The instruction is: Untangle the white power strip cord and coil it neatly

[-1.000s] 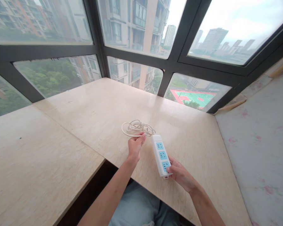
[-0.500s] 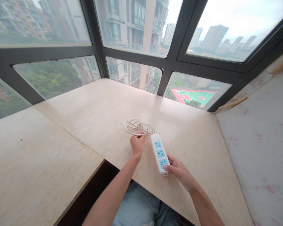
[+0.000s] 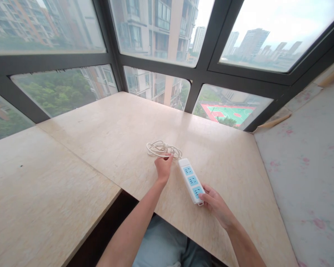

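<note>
A white power strip (image 3: 189, 179) with three light-blue socket panels lies at a slant on the stone-look counter. Its near end is gripped by my right hand (image 3: 215, 204), thumb on top beside the last socket and fingers along the right side. Beyond the far end, the white cord (image 3: 153, 149) lies in loose loops. My left hand (image 3: 163, 167) pinches at the near right part of these loops, around the plug (image 3: 172, 151), whose prongs point away from me. The fingertips partly hide what they grip.
The beige counter (image 3: 100, 126) runs back to dark-framed windows (image 3: 156, 72). At lower left, its edge borders a dark gap (image 3: 108, 218) beside my legs (image 3: 161, 243). A flower-patterned wall (image 3: 308, 178) closes the right side.
The near end of the power strip has swung slightly to the right with my right hand. My left hand has shifted a little up and right at the cord.
</note>
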A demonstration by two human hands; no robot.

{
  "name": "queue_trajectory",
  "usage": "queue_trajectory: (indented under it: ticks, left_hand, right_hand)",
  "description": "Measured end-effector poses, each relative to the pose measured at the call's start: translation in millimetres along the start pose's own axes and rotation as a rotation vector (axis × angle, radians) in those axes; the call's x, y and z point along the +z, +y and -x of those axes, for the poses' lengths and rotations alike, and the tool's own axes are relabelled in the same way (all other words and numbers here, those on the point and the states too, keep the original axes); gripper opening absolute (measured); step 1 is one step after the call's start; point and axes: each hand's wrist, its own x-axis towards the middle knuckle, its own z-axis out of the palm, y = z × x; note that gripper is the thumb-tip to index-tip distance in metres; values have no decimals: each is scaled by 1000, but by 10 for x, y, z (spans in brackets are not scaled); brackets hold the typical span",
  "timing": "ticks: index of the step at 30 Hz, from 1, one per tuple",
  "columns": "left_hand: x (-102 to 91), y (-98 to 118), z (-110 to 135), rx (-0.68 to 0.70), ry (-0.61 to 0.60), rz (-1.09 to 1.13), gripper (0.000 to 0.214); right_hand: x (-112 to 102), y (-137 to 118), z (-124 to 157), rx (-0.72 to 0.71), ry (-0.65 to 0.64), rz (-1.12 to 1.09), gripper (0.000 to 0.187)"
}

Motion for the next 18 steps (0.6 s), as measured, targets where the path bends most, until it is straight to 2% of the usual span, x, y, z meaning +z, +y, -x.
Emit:
queue_trajectory:
  ticks: [3,5,7,10,14,16,18]
  left_hand:
    - [123,-39,-1,-171,72,137,14]
    - [178,-17,7,-254,82,256,13]
    - [196,54,11,-362,44,437,9]
    - [163,206,-6,-512,-26,665,7]
    - [57,344,-37,-615,-82,736,9]
    - [-28,348,-4,-622,-128,697,15]
    - [-138,312,95,-574,-159,540,25]
  right_hand:
    - [22,-26,-14,-29,-90,175,57]
    - [20,-42,-24,-57,-134,304,52]
    - [-7,-64,-60,-92,-100,477,45]
    - [-98,-127,-246,-195,52,692,34]
    - [-206,-278,-845,-415,240,769,27]
    - [-194,-369,-1235,-514,266,791,34]
    - [-133,-464,-1604,-586,211,829,43]
